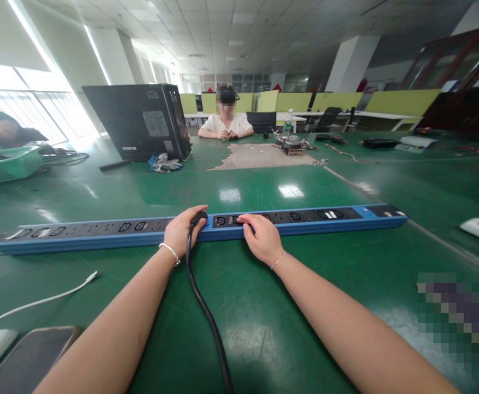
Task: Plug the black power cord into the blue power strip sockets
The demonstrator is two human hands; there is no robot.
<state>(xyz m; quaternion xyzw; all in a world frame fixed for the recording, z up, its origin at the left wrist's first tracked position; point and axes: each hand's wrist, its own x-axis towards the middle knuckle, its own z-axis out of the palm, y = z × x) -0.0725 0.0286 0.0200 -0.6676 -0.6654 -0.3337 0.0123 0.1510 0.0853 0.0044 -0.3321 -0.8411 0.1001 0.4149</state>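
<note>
A long blue power strip [95, 241] with black sockets lies across the green table. My left hand [178, 231] is closed around a black plug [199, 217] at the strip's middle, and a thick black cord [200, 298] runs from it toward me. Whether the plug sits in a socket is hidden by the fingers. To the right of it, my right hand [263, 238] is closed with curled fingers on the strip, its fingertips over a socket on the top face. Several open sockets show on both sides of my hands.
A black computer case [136, 123] stands at the back left, gloves [164, 163] beside it. Left are a green basket [7, 166], a white cable [42, 299] and a phone [29, 358]. A person [226, 120] sits opposite. A bottle [288, 121] stands behind a metal device [292, 142].
</note>
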